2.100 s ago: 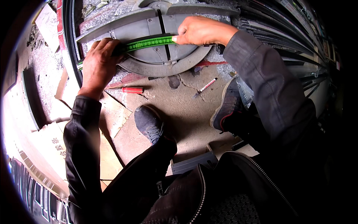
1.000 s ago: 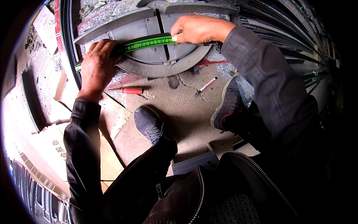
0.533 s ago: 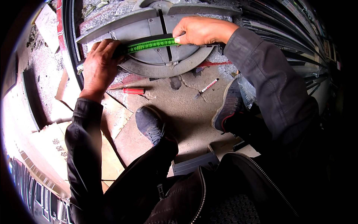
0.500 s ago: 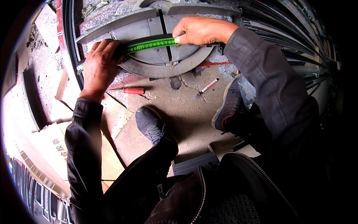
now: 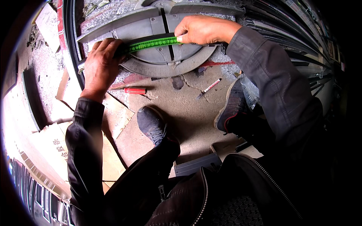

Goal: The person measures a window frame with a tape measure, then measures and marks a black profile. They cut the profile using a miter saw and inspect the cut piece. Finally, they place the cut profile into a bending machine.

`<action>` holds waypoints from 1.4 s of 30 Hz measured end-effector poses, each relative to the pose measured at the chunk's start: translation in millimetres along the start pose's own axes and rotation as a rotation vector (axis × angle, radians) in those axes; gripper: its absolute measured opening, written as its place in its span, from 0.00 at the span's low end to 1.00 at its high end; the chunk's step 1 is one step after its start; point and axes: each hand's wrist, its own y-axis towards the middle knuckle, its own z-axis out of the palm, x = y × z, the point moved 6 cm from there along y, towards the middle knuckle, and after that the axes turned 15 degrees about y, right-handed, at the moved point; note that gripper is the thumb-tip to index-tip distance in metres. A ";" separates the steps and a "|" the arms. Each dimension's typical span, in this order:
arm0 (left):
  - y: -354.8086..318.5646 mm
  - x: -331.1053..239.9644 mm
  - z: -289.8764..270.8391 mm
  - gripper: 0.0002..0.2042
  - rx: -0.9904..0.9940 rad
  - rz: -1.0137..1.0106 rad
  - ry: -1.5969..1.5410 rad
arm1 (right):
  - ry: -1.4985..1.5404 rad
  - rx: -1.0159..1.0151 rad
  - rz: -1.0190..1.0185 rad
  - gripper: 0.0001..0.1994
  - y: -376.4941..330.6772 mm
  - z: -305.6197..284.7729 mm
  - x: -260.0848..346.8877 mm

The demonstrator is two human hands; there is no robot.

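A green tape measure blade [image 5: 156, 43] stretches between my hands along a dark strip of profile [image 5: 148, 38]. My left hand [image 5: 99, 68] is closed round the strip and the tape at the left; its fingers hide what lies beneath, and no tape case shows. At the blade's right end, my right hand [image 5: 205, 31] pinches tape and strip between thumb and fingers. Both lie across the round grey base of a mitre saw [image 5: 151, 59], which has a degree scale on its curved front rim and a dark slot through the middle.
A metal fence [image 5: 120, 25] runs behind the base, amid silvery shavings. On the floor lie a red-handled tool [image 5: 135, 90] and a red-and-white marker [image 5: 211, 86], near my shoes [image 5: 150, 121]. Long dark profiles [image 5: 290, 34] are stacked at right; cardboard [image 5: 52, 145] lies at left.
Both hands have shifted very slightly up, the tape and strip with them. Their grips look the same.
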 end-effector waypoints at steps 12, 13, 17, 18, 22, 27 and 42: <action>-0.6 0.7 1.3 0.17 0.009 -0.005 0.013 | -0.008 -0.015 -0.022 0.11 0.8 0.2 -0.5; -0.2 0.6 1.6 0.17 0.009 -0.005 0.014 | -0.008 -0.009 -0.012 0.11 0.0 -0.3 0.2; 0.4 0.1 1.3 0.17 0.017 -0.014 0.008 | -0.010 -0.012 -0.020 0.11 -0.8 -0.9 0.6; 0.4 -0.2 1.3 0.17 0.016 -0.015 0.009 | -0.011 -0.016 -0.023 0.11 -0.3 -0.8 -0.6; -0.2 0.8 1.3 0.17 0.002 -0.010 0.008 | -0.015 -0.012 -0.002 0.11 -1.3 -0.8 2.2; 0.7 -0.4 0.0 0.17 -0.006 -0.004 -0.006 | -0.038 -0.028 -0.027 0.11 -0.1 -1.0 -3.1; -1.4 3.2 2.2 0.17 0.073 -0.042 0.013 | -0.034 -0.045 -0.057 0.11 -1.9 -1.3 1.8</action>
